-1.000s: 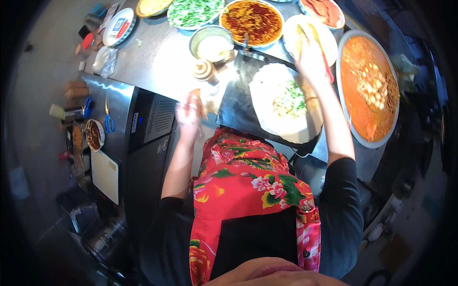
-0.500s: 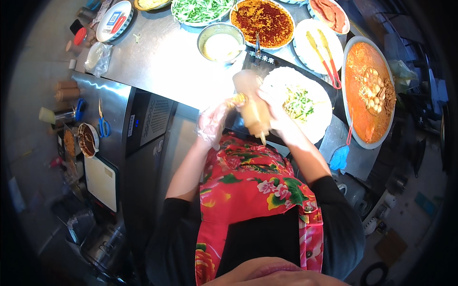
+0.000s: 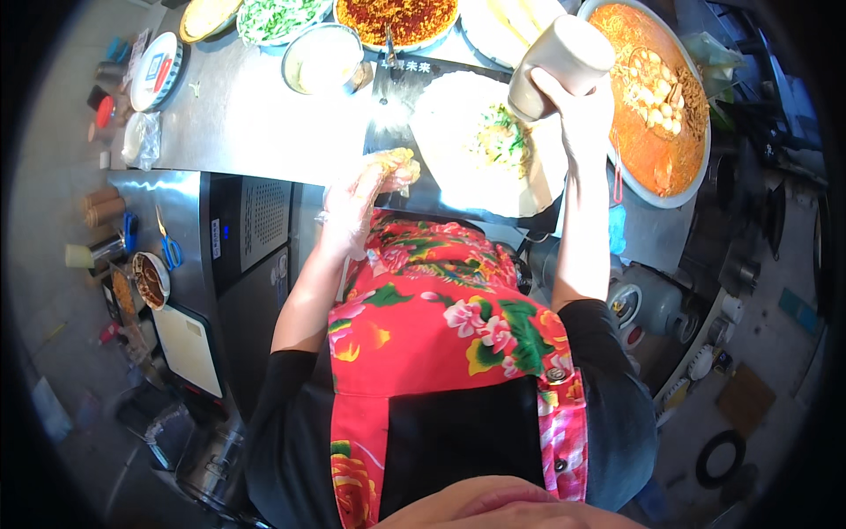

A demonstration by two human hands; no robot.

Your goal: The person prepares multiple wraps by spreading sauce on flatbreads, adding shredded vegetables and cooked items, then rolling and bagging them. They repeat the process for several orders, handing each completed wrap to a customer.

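A pale brown squeeze bottle (image 3: 553, 75) is wrapped in the fingers of my right hand (image 3: 577, 110). It is tilted over the right side of a large round pale wrapper (image 3: 445, 132), its base up to the right; its nozzle is not visible. A heap of chopped greens and other filling (image 3: 502, 141) lies on the wrapper. Left of the wrapper, above the counter's front edge, is my left hand (image 3: 363, 194) in a clear plastic glove. Its fingers are curled together, with yellow at the tips; whether that is a stain or a held bit, I cannot tell.
A dark cooking plate (image 3: 392, 115) lies under the wrapper. Behind are a metal bowl (image 3: 304, 66), a dish of red chilli sauce (image 3: 397, 18) and chopped greens (image 3: 278, 16). A big basin of orange-red food (image 3: 656, 159) stands at right; blue scissors (image 3: 169, 249) are at left.
The bottle has gone from between my two hands, nozzle toward me, to my right hand alone over the wrapper. My left hand has moved away from it. The whole view has shifted.
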